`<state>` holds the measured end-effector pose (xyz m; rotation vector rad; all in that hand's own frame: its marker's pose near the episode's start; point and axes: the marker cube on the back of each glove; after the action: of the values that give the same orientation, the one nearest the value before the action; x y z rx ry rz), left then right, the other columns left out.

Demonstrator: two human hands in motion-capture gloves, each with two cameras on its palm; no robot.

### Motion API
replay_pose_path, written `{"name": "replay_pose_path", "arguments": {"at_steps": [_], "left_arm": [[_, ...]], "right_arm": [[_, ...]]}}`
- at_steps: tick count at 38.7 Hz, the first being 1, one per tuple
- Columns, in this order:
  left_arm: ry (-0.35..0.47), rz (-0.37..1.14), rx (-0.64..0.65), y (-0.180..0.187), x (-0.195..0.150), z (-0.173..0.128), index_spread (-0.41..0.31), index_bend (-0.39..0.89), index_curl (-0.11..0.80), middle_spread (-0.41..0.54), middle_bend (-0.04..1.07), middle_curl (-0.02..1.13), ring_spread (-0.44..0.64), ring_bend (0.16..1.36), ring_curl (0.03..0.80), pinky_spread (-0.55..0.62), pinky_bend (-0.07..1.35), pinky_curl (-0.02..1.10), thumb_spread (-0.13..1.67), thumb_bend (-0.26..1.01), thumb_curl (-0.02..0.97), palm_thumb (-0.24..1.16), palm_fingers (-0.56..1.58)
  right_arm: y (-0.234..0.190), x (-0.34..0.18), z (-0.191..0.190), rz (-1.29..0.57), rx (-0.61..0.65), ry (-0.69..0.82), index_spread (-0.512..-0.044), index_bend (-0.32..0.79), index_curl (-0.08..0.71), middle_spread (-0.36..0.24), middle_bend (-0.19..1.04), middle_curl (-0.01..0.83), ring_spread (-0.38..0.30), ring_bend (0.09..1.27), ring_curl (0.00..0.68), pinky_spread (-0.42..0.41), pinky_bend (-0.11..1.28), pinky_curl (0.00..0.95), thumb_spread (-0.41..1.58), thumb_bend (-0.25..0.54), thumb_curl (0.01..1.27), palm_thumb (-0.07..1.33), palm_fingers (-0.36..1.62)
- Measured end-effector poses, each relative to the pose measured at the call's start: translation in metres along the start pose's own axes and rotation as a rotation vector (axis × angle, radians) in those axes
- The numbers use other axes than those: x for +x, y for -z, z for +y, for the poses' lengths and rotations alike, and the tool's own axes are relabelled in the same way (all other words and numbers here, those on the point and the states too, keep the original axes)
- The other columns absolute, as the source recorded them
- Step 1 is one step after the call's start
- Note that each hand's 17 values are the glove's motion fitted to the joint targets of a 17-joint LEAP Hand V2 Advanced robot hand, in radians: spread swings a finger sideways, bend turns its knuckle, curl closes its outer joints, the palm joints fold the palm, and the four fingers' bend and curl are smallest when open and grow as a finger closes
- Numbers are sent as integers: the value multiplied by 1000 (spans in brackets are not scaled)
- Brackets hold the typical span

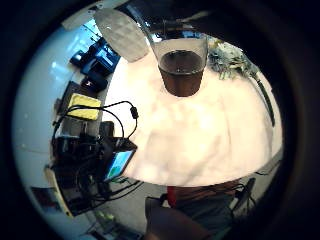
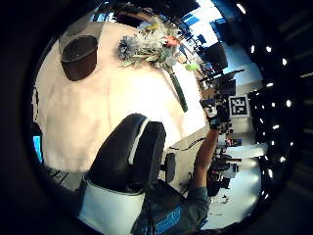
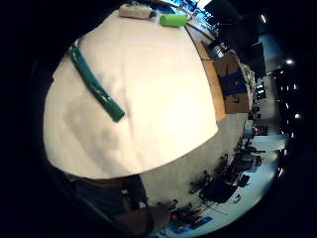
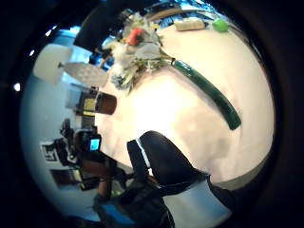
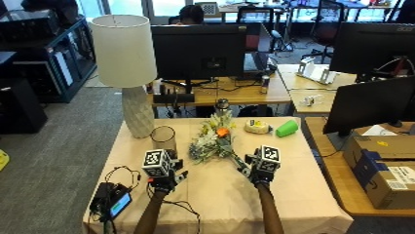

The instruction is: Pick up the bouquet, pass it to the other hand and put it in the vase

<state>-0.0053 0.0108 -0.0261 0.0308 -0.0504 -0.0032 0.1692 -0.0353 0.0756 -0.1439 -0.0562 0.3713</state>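
The bouquet point(image 5: 214, 141) lies on the cloth-covered table point(image 5: 214, 200), with its pale and orange flowers towards the back and its green wrapped stem point(image 5: 241, 169) pointing at my right hand point(image 5: 261, 173). That hand hovers just short of the stem's end with relaxed fingers and holds nothing. The stem point(image 3: 96, 89) lies flat on the cloth, apart from the palm. The dark glass vase point(image 5: 163, 138) stands upright, left of the flowers. My left hand point(image 5: 165, 180) hangs in front of the vase point(image 1: 181, 70), fingers spread and empty. The flowers point(image 2: 149, 41) lie beside the vase point(image 2: 78, 56).
A white lamp point(image 5: 126, 73) stands at the table's back left corner. A green cup point(image 5: 286, 128) and a white object point(image 5: 258, 127) lie at the back right. A small device with cables point(image 5: 113, 200) sits at the left front edge.
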Motion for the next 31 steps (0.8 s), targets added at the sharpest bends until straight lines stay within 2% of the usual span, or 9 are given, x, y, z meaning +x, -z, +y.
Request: {"name": "replay_pose_path", "arguments": {"at_steps": [3,9,14,18,22,25,27,30,31], "left_arm": [[2,1,-1,0,0,-1,-35,149,284,163,195,325,453,445,231,496,365,310,1029,-25,255,92,191],[-3,-1,-11,-9,-2,-10,-35,148,288,163,195,330,453,446,235,498,363,314,1025,-25,259,90,189],[-2,-1,-27,-9,3,-9,-30,147,291,163,195,333,454,446,238,498,363,318,1022,-25,263,89,187],[-7,3,-37,-9,9,-7,-29,147,293,163,195,335,454,446,240,499,362,320,1021,-25,266,88,186],[-18,1,-33,-16,7,-11,-28,147,294,163,194,337,454,446,242,500,361,322,1020,-25,268,87,186],[-20,8,-33,-18,7,-12,-27,144,293,164,195,339,454,447,244,500,361,324,1020,-25,269,87,184],[-17,13,-33,-19,7,-13,-27,143,293,164,193,338,454,449,245,500,363,325,1020,-25,270,87,181],[-10,12,-36,-17,8,-11,-27,143,294,164,194,338,454,450,247,501,364,327,1020,-25,271,87,180],[-8,12,-39,-15,8,-9,-27,143,294,164,194,339,454,450,247,501,364,327,1020,-25,272,87,180]], "right_arm": [[-10,4,-6,-27,-10,-19,-376,106,206,86,166,288,202,234,215,305,584,349,1047,-12,272,257,-81],[19,-13,20,-46,15,-20,-375,113,201,87,158,276,206,230,220,304,588,351,1027,-10,286,317,-108],[-2,-14,25,-24,-104,-49,-372,115,198,88,162,270,208,227,224,304,581,349,1019,-14,293,346,-110],[-16,-12,18,-2,-109,-57,-368,111,196,86,175,270,206,237,231,304,566,345,1013,-9,303,386,-90],[-24,-22,22,-103,-194,6,-365,108,192,85,179,271,206,244,235,305,557,343,1014,-17,305,405,-83],[-31,-23,23,-131,-219,-11,-348,97,187,75,202,280,193,323,258,304,523,335,1031,24,326,503,-11],[-35,-23,24,-135,-215,-38,-322,115,187,59,230,291,179,395,269,298,496,319,1043,50,345,573,134],[-38,-10,27,-31,-192,-152,-295,128,194,33,265,307,147,464,282,293,450,302,1056,72,362,646,269],[-38,-3,26,16,-173,-194,-283,148,206,18,284,316,123,498,299,286,447,304,1061,88,373,685,378]]}}
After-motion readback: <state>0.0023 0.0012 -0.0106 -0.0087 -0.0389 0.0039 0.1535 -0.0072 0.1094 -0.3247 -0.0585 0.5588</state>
